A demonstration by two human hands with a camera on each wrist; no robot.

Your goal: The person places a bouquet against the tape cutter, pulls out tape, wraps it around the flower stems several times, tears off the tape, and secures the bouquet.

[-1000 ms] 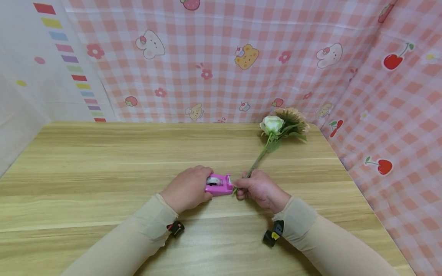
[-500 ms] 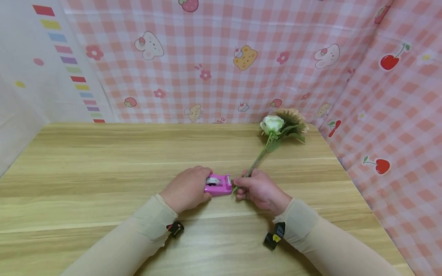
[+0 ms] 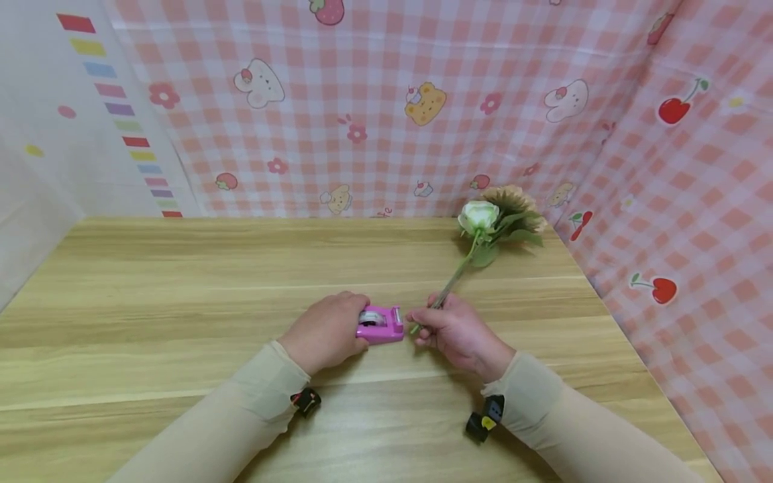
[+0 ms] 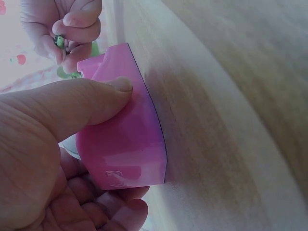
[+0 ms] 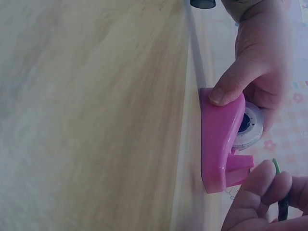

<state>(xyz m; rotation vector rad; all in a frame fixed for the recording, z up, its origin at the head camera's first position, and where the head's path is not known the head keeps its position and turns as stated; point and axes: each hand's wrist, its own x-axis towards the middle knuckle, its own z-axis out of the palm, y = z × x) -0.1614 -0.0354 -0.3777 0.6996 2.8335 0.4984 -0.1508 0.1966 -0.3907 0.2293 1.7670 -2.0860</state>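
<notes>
A pink tape dispenser (image 3: pixel 382 331) with a roll of clear tape (image 5: pixel 249 129) stands on the wooden table. My left hand (image 3: pixel 326 330) grips its back end, thumb on the near side and fingers on the far side. Just right of the cutter end, my right hand (image 3: pixel 464 333) pinches the lower stems (image 3: pixel 454 282) of artificial flowers between thumb and fingers. The bunch slants up and right to a white rose (image 3: pixel 479 217) and a beige bloom (image 3: pixel 513 198) with green leaves. In the right wrist view, a green stem end (image 5: pixel 276 166) pokes out between the fingers.
The wooden table (image 3: pixel 181 288) reaches back to a pink checked cloth (image 3: pixel 338 87) hung as a wall. More checked cloth (image 3: pixel 718 221) runs along the right side. Each wrist wears a small black camera, such as the right wrist camera (image 3: pixel 485 419).
My right hand has shifted slightly right, away from the tape dispenser, with the flower stems in its grip. The left hand stays on the dispenser. The head view has tilted a little.
</notes>
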